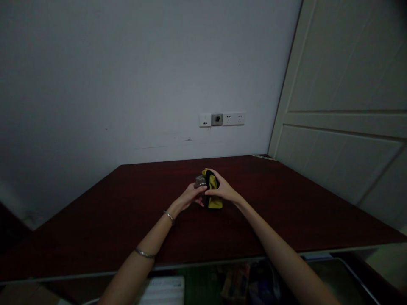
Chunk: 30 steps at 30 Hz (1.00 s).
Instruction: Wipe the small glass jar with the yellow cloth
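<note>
Above the middle of the dark red tabletop, both hands meet around two small things. My left hand is closed around a clear, shiny item, perhaps glass or plastic; its exact kind does not show. A yellow and black fabric piece, which looks like a small pouch or cloth, is gripped by my right hand, thumb in front and fingers over its top. The clear item and the fabric touch side by side. Its lower yellow end hangs down near the tabletop.
A pale wall with switches and sockets rises behind the table. At the right stands a panelled white door. Below the table's front edge are a white box-like object and other dim items.
</note>
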Motion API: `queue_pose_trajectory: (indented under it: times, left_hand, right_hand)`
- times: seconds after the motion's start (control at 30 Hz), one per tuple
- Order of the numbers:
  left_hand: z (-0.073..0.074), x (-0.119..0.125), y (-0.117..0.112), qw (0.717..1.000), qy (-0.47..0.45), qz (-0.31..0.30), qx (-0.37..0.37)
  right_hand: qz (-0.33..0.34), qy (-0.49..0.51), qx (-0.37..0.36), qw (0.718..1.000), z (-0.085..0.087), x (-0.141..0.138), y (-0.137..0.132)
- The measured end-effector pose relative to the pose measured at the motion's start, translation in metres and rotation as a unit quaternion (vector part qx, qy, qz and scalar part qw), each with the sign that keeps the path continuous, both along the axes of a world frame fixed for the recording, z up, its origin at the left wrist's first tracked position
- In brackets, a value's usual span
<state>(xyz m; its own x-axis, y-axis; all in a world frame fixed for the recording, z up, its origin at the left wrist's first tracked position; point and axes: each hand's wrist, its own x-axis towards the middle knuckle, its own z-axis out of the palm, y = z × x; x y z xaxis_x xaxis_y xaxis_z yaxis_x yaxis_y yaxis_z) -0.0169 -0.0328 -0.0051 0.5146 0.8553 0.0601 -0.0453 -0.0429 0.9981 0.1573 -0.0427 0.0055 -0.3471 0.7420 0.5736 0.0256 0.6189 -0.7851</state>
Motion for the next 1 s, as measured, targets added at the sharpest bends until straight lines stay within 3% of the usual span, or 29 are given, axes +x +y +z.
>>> queue_pose_trajectory:
  times: [0.27,0.5,0.63,0.73,0.87,1.0]
  left_hand:
    - [0.002,0.000,0.000,0.999,0.031,-0.016,-0.031]
    - [0.004,-0.006,0.002,0.996,0.058,-0.052,-0.049]
    - [0.002,-0.012,0.007,0.989,0.110,-0.096,-0.018]
    - [-0.002,-0.012,0.011,0.990,0.120,-0.063,0.042]
    - [-0.009,-0.007,0.016,0.987,0.056,-0.016,0.151]
    - [-0.018,-0.001,0.017,0.988,0.054,0.013,0.143]
  right_hand:
    - [-0.068,-0.025,0.057,0.996,-0.008,-0.007,-0.001]
    - [-0.051,0.039,-0.038,0.997,-0.011,-0.008,0.004]
    - [-0.062,0.101,-0.114,0.987,-0.013,-0.011,0.007]
    - [-0.079,0.147,-0.159,0.973,-0.014,-0.014,0.008]
    - [-0.086,0.155,-0.165,0.970,-0.016,-0.017,0.009]
    - [-0.093,0.130,-0.153,0.975,-0.017,-0.017,0.008]
